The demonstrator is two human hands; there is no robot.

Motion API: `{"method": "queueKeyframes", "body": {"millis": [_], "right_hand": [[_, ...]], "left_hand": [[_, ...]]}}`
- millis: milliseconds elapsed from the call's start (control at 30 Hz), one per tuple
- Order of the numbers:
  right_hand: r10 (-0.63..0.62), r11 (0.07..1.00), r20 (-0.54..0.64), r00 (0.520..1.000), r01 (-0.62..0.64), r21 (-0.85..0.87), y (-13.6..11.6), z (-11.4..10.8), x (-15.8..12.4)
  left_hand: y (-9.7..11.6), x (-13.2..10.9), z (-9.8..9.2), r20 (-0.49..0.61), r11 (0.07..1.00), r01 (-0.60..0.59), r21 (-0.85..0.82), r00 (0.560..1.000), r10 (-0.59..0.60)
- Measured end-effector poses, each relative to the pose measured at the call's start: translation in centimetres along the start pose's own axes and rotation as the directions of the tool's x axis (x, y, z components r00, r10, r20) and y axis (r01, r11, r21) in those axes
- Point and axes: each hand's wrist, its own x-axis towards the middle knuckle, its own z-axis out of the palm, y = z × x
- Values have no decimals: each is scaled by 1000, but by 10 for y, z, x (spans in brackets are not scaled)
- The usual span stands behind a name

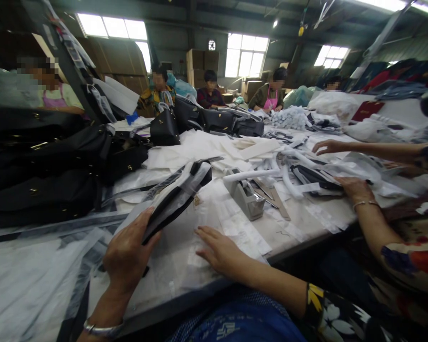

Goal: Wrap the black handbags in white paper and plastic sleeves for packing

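My left hand point(130, 249) is closed around the near end of a folded black strap point(180, 197), which has pale wrapping along it and is tilted up over the table. My right hand point(223, 251) has its fingers stretched out above a sheet of clear plastic point(185, 259) and grips nothing. Just past that hand, a grey tape dispenser point(246, 197) stands with a white padded tube point(249, 175) across its top. White paper sheets point(185, 149) lie piled behind the strap.
Black handbags point(39, 190) are heaped on the left, with more bags point(214, 121) at the back. To the right, a co-worker's hand point(356, 190) touches another dark wrapped bundle point(314, 178). Several people sit across the table. The table's front edge point(288, 251) runs close by.
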Motion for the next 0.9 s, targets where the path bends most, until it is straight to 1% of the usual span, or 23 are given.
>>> {"method": "queueKeyframes", "body": {"millis": [67, 133, 167, 200, 267, 333, 400, 467, 500, 533, 567, 600, 633, 667, 700, 733, 767, 800, 867, 900], "right_hand": [[-87, 994, 148, 985, 96, -55, 5, 11, 9], [-222, 972, 266, 938, 236, -20, 14, 16, 15], [-276, 958, 292, 916, 286, 9, 18, 16, 17], [-308, 949, 295, 904, 314, 29, 22, 13, 18], [-345, 936, 251, 904, 349, 30, 23, 5, 15], [-404, 914, 185, 896, 405, 33, 14, -6, 6], [-502, 865, 139, 853, 495, 83, -2, -20, -8], [-584, 810, 77, 808, 574, 123, -20, -36, -19], [-597, 799, 28, 802, 590, 118, -27, -45, -21], [-583, 806, -41, 812, 584, 95, -33, -53, -20], [-539, 834, -120, 834, 548, 63, -36, -61, -16], [-469, 875, -190, 863, 483, 33, -36, -68, -8], [-376, 921, -241, 895, 389, 9, -33, -74, 4], [-258, 965, -250, 933, 263, -15, -28, -78, 18], [-131, 991, -218, 967, 125, -43, -20, -80, 34], [6, 996, -156, 988, -19, -84, -10, -81, 51], [153, 976, -52, 987, -159, -147, 0, -80, 68], [236, 955, 10, 972, -230, -189, 10, -77, 84], [359, 911, 94, 929, -326, -253, 26, -69, 112], [402, 892, 114, 908, -361, -272, 32, -63, 123]], "left_hand": [[2, 2, -2, -45, 1000, -30, -5, 999, 29], [6, 3, -7, -84, 997, -73, -8, 994, 72], [8, 3, -10, -101, 995, -103, -9, 990, 102], [11, 3, -13, -118, 991, -134, -9, 984, 132], [17, 0, -20, -149, 982, -190, -11, 971, 187], [24, -5, -26, -149, 972, -233, -31, 963, 226], [32, -15, -28, -115, 960, -271, -74, 958, 262], [41, -29, -27, -78, 941, -312, -131, 950, 304], [44, -36, -26, -70, 931, -329, -159, 944, 321], [48, -43, -24, -65, 921, -345, -183, 939, 338], [51, -49, -21, -65, 910, -360, -205, 933, 354], [54, -54, -19, -69, 901, -373, -221, 928, 367], [56, -58, -17, -72, 894, -383, -234, 923, 377], [57, -61, -16, -72, 888, -390, -244, 920, 385], [58, -62, -15, -74, 882, -399, -251, 916, 394], [57, -62, -14, -76, 877, -407, -256, 913, 401], [57, -62, -14, -79, 872, -416, -259, 908, 410], [55, -62, -13, -78, 867, -425, -260, 904, 420], [52, -63, -12, -87, 855, -446, -263, 894, 440], [52, -64, -11, -102, 850, -455, -266, 890, 445]]}}
